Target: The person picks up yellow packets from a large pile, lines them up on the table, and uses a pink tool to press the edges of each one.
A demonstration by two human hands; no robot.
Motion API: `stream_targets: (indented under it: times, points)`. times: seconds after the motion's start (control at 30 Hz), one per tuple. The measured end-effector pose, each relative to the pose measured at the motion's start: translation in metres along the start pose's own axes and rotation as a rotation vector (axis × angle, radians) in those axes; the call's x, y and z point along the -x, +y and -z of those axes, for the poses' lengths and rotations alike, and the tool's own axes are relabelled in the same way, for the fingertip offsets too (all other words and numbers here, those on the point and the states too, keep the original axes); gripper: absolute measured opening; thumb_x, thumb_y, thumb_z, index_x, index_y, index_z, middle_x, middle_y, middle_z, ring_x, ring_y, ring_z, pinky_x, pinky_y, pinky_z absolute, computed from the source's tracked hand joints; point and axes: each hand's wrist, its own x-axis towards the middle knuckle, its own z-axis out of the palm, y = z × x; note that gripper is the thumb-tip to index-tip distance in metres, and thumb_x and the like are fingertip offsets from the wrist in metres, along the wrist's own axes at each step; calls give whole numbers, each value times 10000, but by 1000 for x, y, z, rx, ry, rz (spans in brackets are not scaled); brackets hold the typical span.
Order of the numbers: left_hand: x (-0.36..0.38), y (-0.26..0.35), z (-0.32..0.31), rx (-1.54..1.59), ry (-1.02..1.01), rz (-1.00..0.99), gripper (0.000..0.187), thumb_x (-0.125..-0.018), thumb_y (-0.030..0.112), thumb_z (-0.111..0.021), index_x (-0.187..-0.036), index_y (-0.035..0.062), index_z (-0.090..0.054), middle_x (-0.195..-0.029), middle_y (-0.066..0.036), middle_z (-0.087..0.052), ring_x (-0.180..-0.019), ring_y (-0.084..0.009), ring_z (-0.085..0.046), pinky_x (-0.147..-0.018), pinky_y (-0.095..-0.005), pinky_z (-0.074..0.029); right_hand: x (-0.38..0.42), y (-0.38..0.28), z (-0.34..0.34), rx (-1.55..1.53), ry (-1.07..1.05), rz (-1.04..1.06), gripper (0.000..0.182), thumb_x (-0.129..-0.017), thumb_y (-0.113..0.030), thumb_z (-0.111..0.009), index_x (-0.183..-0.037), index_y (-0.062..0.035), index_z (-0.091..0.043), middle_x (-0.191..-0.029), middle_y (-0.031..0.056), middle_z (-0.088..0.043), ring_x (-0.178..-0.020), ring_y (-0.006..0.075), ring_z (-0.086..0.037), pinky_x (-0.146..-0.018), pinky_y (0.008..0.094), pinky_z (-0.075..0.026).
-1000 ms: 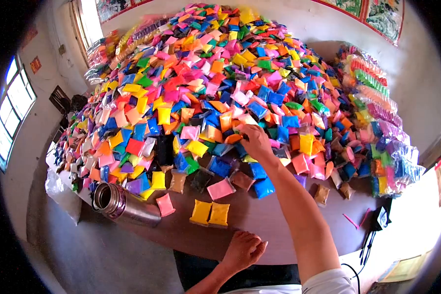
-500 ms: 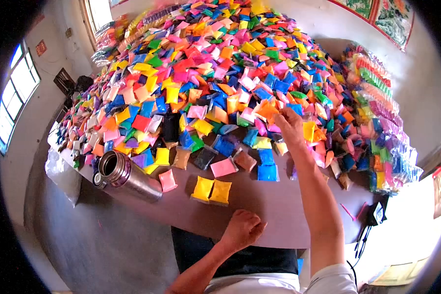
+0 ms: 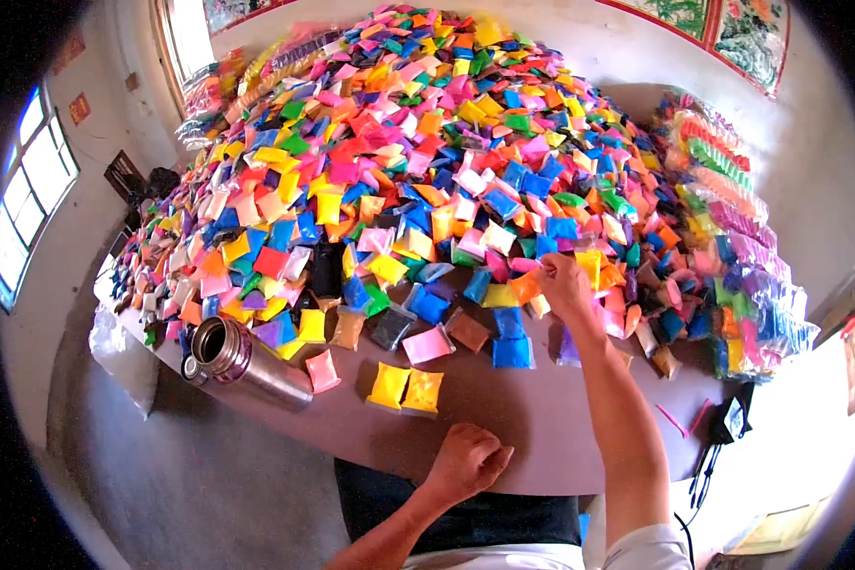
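Observation:
A huge heap of small coloured packets (image 3: 427, 161) covers the brown table (image 3: 503, 418). My right hand (image 3: 562, 285) is stretched out at the heap's near edge, fingers closed on an orange packet (image 3: 525, 285). My left hand (image 3: 467, 463) rests as a loose fist on the table's near edge, holding nothing. Two yellow packets (image 3: 407, 389) lie side by side just ahead of my left hand, with a pink packet (image 3: 322, 370) to their left.
A steel flask (image 3: 242, 361) lies on its side, open, at the near left. Bundles of bagged packets (image 3: 731, 228) are stacked along the right. A dark cable and small black item (image 3: 722, 437) hang at the right table edge. A window (image 3: 28, 190) is on the left wall.
My right hand lifted an orange packet out of the pile and has drawn it back and down toward the heap's near edge. My left hand has stayed at the table edge.

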Motion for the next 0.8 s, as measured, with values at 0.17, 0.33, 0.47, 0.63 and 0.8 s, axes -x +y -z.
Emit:
stream_targets:
  times: [0.17, 0.33, 0.47, 0.63, 0.8]
  points:
    - [1, 4, 5, -36, -60, 10, 207, -810, 167, -670, -669, 62, -561, -698, -110, -597, -716, -307, -599, -759, -443, -454, -5, -25, -17, 291, -96, 39, 241, -814, -295, -637, -834, -55, -657, -844, 172, -676, -813, 374, -648, -709, 464, -514]
    - [2, -1, 4, 4, -170, 110, 178, -833, 179, -663, -718, 64, -591, -739, -104, -612, -750, -297, -609, -797, -442, -451, -25, -24, -32, 142, 37, 107, 220, -818, -267, -626, -792, -52, -666, -780, 172, -664, -756, 363, -650, -679, 454, -515]
    - [7, 0, -1, 38, 16, 8, 222, -849, 250, -647, -696, 106, -575, -697, -73, -591, -716, -309, -592, -730, -474, -431, -44, -13, -36, 101, 198, 140, 162, -808, -208, -628, -834, -53, -669, -814, 156, -665, -791, 368, -624, -730, 454, -489]
    - [0, 5, 12, -45, -127, 41, 170, -853, 207, -652, -755, 76, -605, -746, -99, -616, -765, -287, -614, -825, -430, -437, -45, -9, -29, 227, 383, 244, 94, -810, -128, -616, -837, -54, -667, -886, 136, -671, -845, 348, -612, -776, 445, -471]
    - [5, 1, 1, -10, -37, -15, 153, -833, 193, -654, -747, 77, -604, -737, -101, -599, -759, -291, -605, -795, -435, -432, -32, -25, -35, 171, 422, 286, 80, -803, -113, -632, -839, -44, -648, -863, 141, -662, -835, 350, -611, -762, 438, -480]
